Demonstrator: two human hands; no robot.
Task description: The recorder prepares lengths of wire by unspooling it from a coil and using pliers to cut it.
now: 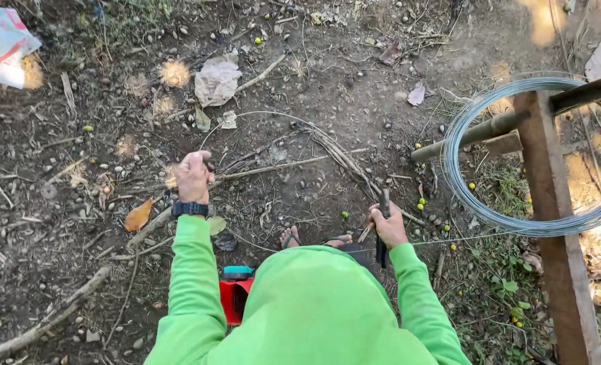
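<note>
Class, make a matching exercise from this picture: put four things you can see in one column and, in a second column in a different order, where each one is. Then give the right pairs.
Things:
1. coil of wire
2. black wristwatch
3. dark-handled tool
4. orange dry leaf

Places:
A. on the left wrist
B. on the soil, left of the left hand
C. hung on the wooden frame
D. gripped in the right hand

Pairs: 1-C, 2-A, 3-D, 4-B
</note>
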